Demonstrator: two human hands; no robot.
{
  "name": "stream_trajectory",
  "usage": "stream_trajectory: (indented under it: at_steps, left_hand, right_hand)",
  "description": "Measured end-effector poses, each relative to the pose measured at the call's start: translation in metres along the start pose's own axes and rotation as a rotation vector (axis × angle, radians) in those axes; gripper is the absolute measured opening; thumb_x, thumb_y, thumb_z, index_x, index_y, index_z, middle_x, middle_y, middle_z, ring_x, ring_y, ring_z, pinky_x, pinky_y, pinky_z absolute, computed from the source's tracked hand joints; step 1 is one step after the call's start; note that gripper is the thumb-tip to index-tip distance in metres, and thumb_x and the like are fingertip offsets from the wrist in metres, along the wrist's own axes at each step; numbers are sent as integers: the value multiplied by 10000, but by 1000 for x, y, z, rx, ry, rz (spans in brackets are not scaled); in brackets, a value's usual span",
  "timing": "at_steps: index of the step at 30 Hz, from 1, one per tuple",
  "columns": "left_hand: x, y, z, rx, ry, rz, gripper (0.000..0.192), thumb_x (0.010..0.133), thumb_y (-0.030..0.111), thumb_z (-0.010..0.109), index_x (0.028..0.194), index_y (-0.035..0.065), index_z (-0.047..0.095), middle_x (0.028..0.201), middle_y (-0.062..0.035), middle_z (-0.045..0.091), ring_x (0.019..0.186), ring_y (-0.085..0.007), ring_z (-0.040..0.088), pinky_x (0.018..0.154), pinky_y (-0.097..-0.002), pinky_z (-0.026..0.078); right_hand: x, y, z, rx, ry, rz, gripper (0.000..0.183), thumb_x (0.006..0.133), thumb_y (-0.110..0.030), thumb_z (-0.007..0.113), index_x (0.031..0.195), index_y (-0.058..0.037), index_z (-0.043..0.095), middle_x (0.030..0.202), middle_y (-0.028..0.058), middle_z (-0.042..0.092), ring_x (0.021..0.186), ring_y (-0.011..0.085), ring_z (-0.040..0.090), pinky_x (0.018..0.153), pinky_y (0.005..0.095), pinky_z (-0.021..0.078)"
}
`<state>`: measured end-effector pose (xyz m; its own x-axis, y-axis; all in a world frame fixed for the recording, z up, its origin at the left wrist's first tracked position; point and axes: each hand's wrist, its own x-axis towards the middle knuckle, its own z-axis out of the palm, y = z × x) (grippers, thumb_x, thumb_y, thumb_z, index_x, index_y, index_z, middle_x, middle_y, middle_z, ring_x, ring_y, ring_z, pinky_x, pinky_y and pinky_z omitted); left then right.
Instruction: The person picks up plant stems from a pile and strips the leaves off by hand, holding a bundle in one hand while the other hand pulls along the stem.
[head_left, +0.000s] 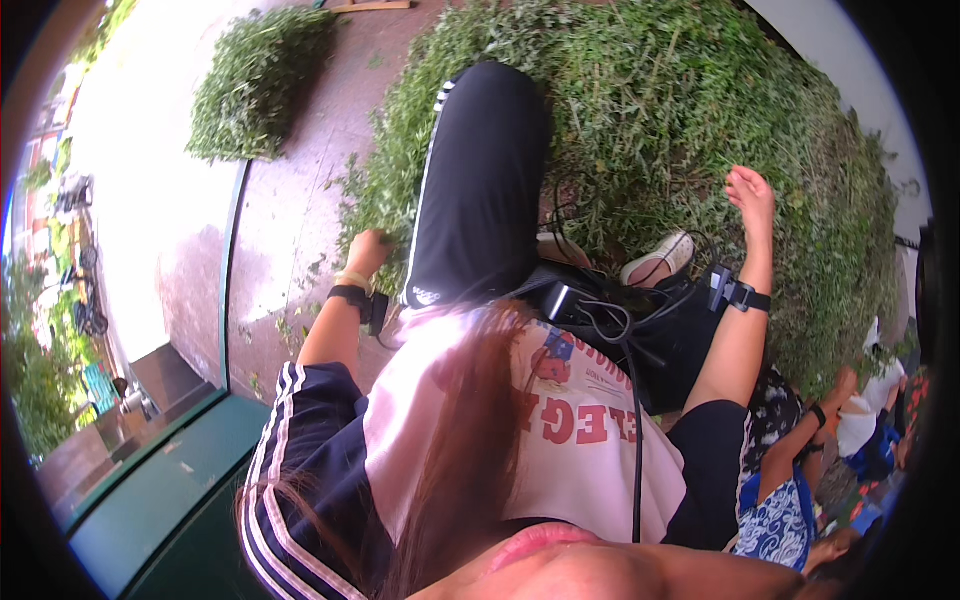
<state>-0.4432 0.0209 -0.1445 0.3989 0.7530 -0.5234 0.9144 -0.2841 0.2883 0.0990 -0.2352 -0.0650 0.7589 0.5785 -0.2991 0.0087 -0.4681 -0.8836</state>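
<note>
My left hand (367, 253), with bands on the wrist, is at the left edge of a heap of cut leafy green plants (637, 97), beside my thigh. Its fingers point into shadow by the leaves, so whether they grip a stem is unclear. Over the right part of the heap is my right hand (750, 193), raised, its fingers bent and close together. A thin green stem may be at its fingertips, but it is too small to tell. A strap with a small device (739, 292) circles the right wrist.
A separate bundle of cut plants (259, 82) lies on the brown floor (300, 187) at upper left. Black cables (637, 397) and a small device (559, 300) rest at my lap. Other people sit at lower right, one with an arm (799, 435) stretched towards the heap. A green-edged ledge (172, 450) is at lower left.
</note>
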Motion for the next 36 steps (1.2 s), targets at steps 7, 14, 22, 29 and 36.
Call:
stream_trajectory:
  at_steps: [7,14,22,29,36]
  left_hand:
    - [23,-11,-5,-111,-205,-205,315,576,217,636,819,20,602,686,-151,598,662,-247,592,627,-319,454]
    - [66,99,-164,125,592,289,411,687,197,634,1056,73,499,999,-128,544,871,-258,530,756,-333,414]
    - [57,376,-201,-910,379,1061,323,788,121,527,1086,12,468,1045,-100,516,809,-120,542,700,-232,428]
    - [116,408,-138,-1086,29,754,225,794,73,502,1005,5,459,891,-9,495,715,-58,475,624,-189,403]
    - [127,418,-151,-1149,56,792,225,793,67,501,998,-11,450,867,-18,477,696,-55,465,615,-190,407]
  right_hand:
    - [-4,2,1,-26,55,-6,251,757,-189,563,941,-19,553,819,45,598,653,102,563,566,208,412]
    - [15,13,1,-104,-24,227,260,760,-219,551,957,-48,557,863,39,590,676,112,560,586,244,444]
    - [88,60,82,-389,-384,163,333,766,-245,526,1057,-82,522,1003,52,543,839,161,530,653,294,445]
    - [119,96,182,-611,-490,93,424,673,-298,607,1057,-134,537,1292,194,239,1199,293,241,951,360,246]
    - [135,121,208,-655,-503,252,446,694,-272,588,1095,-95,504,1319,145,201,1172,283,294,937,347,274]
